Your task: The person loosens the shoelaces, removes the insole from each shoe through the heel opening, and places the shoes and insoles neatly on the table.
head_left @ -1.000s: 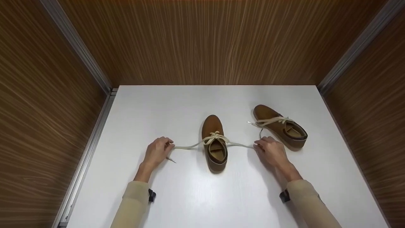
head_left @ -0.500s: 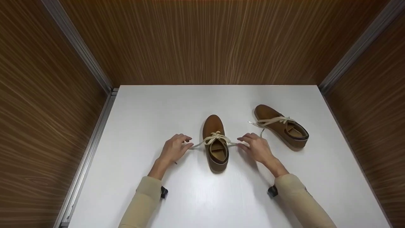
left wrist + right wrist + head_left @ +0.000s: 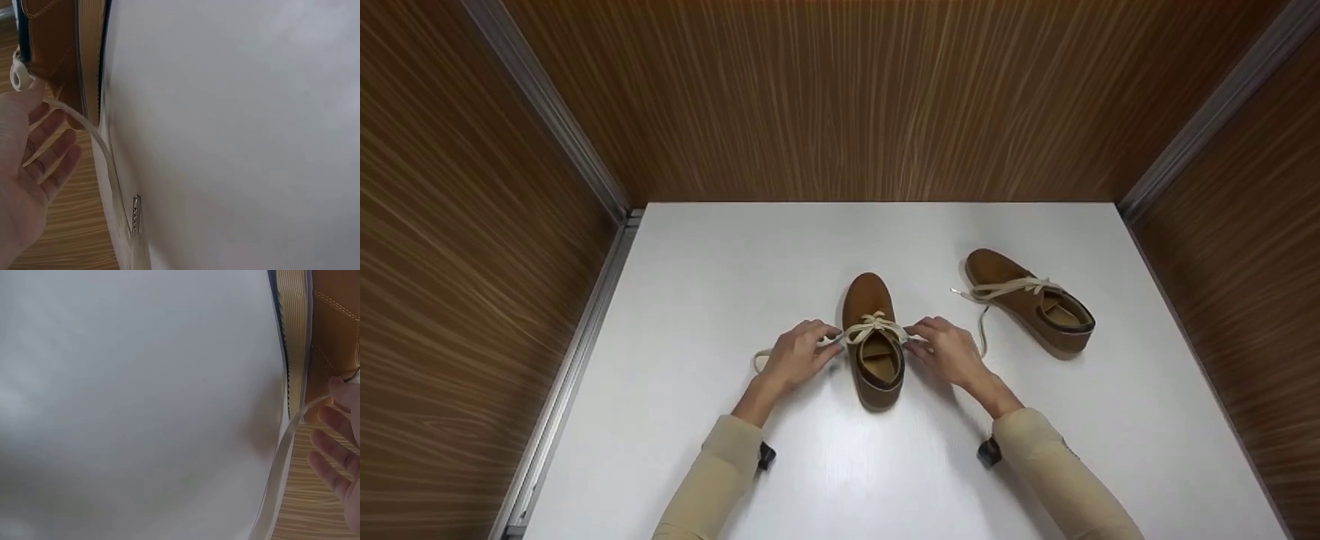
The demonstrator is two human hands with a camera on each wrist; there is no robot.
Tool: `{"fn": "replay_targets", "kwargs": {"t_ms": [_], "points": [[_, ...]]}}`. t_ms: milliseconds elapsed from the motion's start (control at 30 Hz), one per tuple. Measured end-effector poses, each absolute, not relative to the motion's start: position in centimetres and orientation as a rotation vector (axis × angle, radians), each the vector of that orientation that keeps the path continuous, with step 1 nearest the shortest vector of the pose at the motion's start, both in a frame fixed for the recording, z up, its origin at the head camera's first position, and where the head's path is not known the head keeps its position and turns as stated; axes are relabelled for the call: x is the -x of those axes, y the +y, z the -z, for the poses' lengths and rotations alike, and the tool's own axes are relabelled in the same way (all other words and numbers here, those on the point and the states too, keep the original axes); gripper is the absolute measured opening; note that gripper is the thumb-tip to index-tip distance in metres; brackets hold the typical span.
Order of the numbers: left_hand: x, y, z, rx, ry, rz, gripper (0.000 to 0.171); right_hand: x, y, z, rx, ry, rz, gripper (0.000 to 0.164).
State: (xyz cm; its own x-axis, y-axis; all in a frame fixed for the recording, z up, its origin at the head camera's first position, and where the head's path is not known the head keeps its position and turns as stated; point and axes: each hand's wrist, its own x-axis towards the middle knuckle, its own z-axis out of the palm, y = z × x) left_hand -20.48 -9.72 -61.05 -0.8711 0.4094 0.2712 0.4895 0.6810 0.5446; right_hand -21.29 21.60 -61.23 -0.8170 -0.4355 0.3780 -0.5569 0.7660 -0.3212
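Note:
A brown leather shoe (image 3: 866, 296) stands in the middle of the white table, toe away from me, with a bow of cream shoelace (image 3: 876, 323) tied across it. My left hand (image 3: 796, 352) is at the shoe's left side and pinches the lace close to the bow between thumb and forefinger. On the opposite side my right hand (image 3: 952, 354) pinches the other part of the lace. In the left wrist view the lace tail (image 3: 107, 152) droops past spread fingers, its metal tip (image 3: 135, 212) showing low down. Another tail (image 3: 277, 467) hangs from the right hand's pinch.
To the right and further back lies a second brown shoe (image 3: 1012, 300), turned at an angle, also laced in cream, with loose lace ends on the table (image 3: 720, 262). Wood-grain panels (image 3: 840, 97) enclose the back and both sides.
Both hands have moved inward along the laces, from well out to each side to right beside the bow. The shoes have stayed in place.

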Motion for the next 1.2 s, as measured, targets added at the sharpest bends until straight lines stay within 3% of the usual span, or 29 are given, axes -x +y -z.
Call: {"fn": "replay_targets", "kwargs": {"t_ms": [867, 1200], "points": [[21.33, -9.00, 61.36, 0.773, -2.744, 0.890, 0.009, 22.05, 20.62, 61.65, -0.719, -2.752, -0.668, 0.017], [21.48, -9.54, 60.80, 0.755, -2.754, 0.891, 0.013, 22.04, 21.24, 61.00, -0.734, -2.727, -0.633, 0.015]]}}
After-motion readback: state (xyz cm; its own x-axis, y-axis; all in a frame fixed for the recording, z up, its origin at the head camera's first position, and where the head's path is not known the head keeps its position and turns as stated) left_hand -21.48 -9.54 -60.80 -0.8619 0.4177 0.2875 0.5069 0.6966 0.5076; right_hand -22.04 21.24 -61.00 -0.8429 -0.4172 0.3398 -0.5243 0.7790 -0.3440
